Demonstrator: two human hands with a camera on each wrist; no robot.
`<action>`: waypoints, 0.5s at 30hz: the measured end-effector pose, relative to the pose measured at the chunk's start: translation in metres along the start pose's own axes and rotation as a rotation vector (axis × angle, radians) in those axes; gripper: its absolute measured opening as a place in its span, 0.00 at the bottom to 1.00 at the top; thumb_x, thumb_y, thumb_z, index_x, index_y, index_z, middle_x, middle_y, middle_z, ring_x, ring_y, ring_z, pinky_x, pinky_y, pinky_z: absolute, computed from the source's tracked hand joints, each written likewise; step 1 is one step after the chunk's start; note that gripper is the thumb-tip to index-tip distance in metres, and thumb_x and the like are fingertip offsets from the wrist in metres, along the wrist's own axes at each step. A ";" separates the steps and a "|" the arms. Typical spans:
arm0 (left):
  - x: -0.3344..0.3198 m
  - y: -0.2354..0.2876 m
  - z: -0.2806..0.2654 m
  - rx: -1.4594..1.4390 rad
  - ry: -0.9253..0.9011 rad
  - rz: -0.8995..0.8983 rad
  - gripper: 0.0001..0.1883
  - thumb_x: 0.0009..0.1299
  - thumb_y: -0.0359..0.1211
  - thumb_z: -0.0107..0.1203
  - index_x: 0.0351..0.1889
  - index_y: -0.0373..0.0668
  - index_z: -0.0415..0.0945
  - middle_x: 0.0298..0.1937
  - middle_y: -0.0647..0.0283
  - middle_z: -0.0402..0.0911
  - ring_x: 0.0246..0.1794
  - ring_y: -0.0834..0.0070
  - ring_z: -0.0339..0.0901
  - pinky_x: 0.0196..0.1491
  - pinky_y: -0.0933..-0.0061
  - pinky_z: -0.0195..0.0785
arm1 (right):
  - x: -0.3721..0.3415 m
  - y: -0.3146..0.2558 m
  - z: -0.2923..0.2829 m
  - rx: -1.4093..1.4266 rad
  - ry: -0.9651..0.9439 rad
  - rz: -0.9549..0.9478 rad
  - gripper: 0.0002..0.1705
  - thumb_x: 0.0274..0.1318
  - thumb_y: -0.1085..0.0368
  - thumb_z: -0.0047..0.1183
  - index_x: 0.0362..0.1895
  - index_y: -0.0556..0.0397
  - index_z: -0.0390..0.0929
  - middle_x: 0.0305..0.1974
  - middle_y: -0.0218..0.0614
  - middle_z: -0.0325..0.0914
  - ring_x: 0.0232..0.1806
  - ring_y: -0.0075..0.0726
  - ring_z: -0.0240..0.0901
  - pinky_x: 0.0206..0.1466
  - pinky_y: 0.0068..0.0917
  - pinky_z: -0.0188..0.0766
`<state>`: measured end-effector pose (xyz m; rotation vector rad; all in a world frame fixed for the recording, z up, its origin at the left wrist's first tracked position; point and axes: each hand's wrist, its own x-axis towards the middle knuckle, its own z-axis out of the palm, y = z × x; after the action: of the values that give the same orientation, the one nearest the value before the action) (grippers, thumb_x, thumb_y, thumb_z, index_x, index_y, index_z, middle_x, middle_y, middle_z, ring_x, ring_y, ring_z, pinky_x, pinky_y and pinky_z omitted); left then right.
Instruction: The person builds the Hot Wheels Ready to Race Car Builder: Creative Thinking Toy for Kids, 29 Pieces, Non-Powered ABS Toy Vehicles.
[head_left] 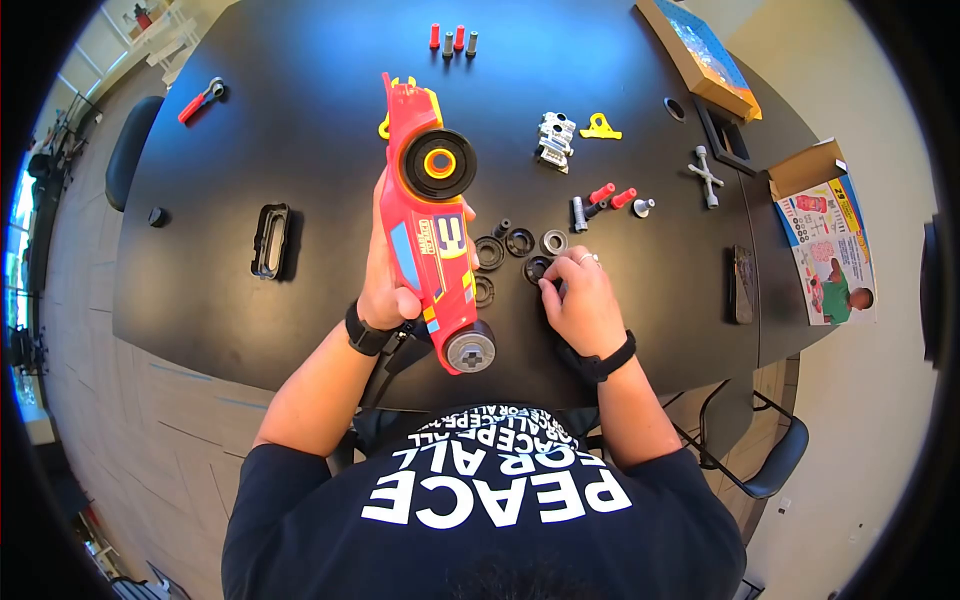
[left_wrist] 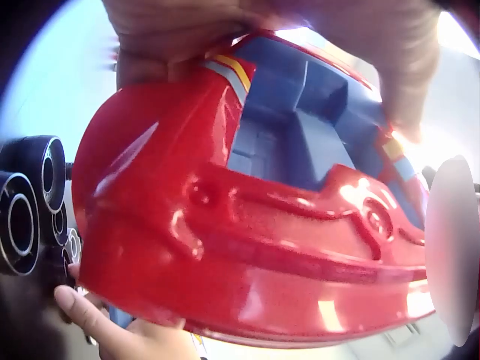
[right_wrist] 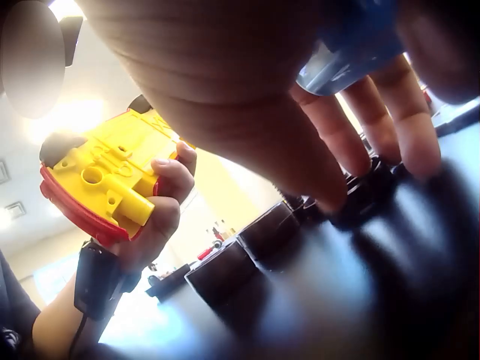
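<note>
My left hand [head_left: 376, 285] grips a red toy race car [head_left: 432, 262] raised above the table on end. The car has a mounted black tire with an orange-yellow hub [head_left: 440, 163] on its upper part and a wheel with a grey cross-marked hub [head_left: 471, 351] at its lower end. In the right wrist view its yellow underside [right_wrist: 105, 180] shows. My right hand [head_left: 588, 305] reaches down to the table, thumb and fingers at a small black tire [head_left: 535, 269]. Nearby lie more black tires [head_left: 488, 253] and a grey ring [head_left: 554, 240].
Red and grey bolts [head_left: 625, 198] lie beyond the right hand, with a grey engine block [head_left: 555, 140] and yellow piece [head_left: 600, 127] behind. Several bolts [head_left: 459, 39] stand at the far edge. A cross wrench [head_left: 706, 178], box [head_left: 825, 240], ratchet [head_left: 203, 100] and black frame [head_left: 270, 242] lie around.
</note>
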<state>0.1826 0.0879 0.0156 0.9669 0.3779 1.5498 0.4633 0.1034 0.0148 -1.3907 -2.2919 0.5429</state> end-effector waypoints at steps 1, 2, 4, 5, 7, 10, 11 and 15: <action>0.000 0.002 0.003 0.012 0.006 -0.007 0.73 0.47 0.66 0.89 0.84 0.42 0.59 0.71 0.50 0.74 0.54 0.58 0.88 0.53 0.63 0.86 | -0.002 -0.001 0.001 0.000 -0.002 0.001 0.21 0.54 0.68 0.79 0.47 0.57 0.81 0.50 0.48 0.79 0.52 0.62 0.81 0.54 0.51 0.81; 0.000 0.005 0.005 0.086 0.018 -0.043 0.87 0.43 0.73 0.85 0.93 0.50 0.38 0.67 0.49 0.75 0.54 0.63 0.89 0.53 0.58 0.92 | -0.003 -0.003 0.002 0.025 0.011 0.013 0.20 0.55 0.67 0.79 0.45 0.57 0.81 0.50 0.48 0.78 0.51 0.62 0.81 0.53 0.51 0.81; 0.000 0.003 0.007 0.089 0.041 -0.023 0.87 0.43 0.73 0.85 0.93 0.50 0.38 0.67 0.49 0.76 0.54 0.63 0.89 0.53 0.58 0.92 | -0.002 -0.008 0.000 0.050 0.023 0.026 0.20 0.55 0.66 0.80 0.43 0.58 0.81 0.50 0.48 0.78 0.50 0.61 0.81 0.52 0.51 0.81; 0.000 0.001 0.007 0.092 0.063 -0.004 0.87 0.42 0.73 0.85 0.92 0.50 0.39 0.66 0.50 0.77 0.54 0.64 0.89 0.52 0.58 0.92 | -0.002 -0.012 -0.005 0.056 0.020 0.036 0.21 0.55 0.65 0.80 0.45 0.58 0.80 0.50 0.48 0.78 0.51 0.62 0.81 0.53 0.51 0.81; 0.000 0.004 0.005 0.113 0.041 -0.015 0.88 0.42 0.73 0.85 0.92 0.50 0.39 0.66 0.50 0.78 0.54 0.64 0.90 0.52 0.59 0.92 | -0.002 -0.020 -0.009 0.059 0.019 0.056 0.22 0.55 0.64 0.80 0.47 0.57 0.80 0.50 0.48 0.78 0.51 0.62 0.81 0.54 0.51 0.81; 0.000 0.003 0.004 0.130 0.027 -0.020 0.88 0.41 0.73 0.86 0.92 0.49 0.39 0.66 0.50 0.79 0.54 0.64 0.90 0.52 0.59 0.92 | 0.001 -0.021 -0.009 0.058 0.045 0.075 0.26 0.55 0.63 0.81 0.52 0.57 0.80 0.52 0.48 0.78 0.52 0.62 0.81 0.55 0.50 0.81; 0.000 0.003 0.004 0.129 0.037 -0.012 0.88 0.41 0.73 0.86 0.92 0.49 0.39 0.66 0.50 0.79 0.53 0.64 0.90 0.52 0.59 0.92 | 0.001 -0.017 -0.005 0.021 0.039 0.039 0.27 0.55 0.63 0.80 0.54 0.57 0.80 0.53 0.48 0.78 0.53 0.62 0.81 0.56 0.50 0.81; 0.001 0.004 0.005 0.144 0.050 -0.011 0.88 0.43 0.72 0.87 0.93 0.49 0.38 0.71 0.53 0.75 0.64 0.66 0.85 0.54 0.59 0.92 | 0.003 -0.014 -0.002 0.002 0.004 0.036 0.23 0.59 0.66 0.75 0.56 0.57 0.82 0.53 0.49 0.79 0.54 0.62 0.82 0.56 0.51 0.81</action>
<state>0.1836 0.0865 0.0218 1.0365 0.5348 1.5554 0.4528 0.1000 0.0247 -1.4338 -2.2666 0.5528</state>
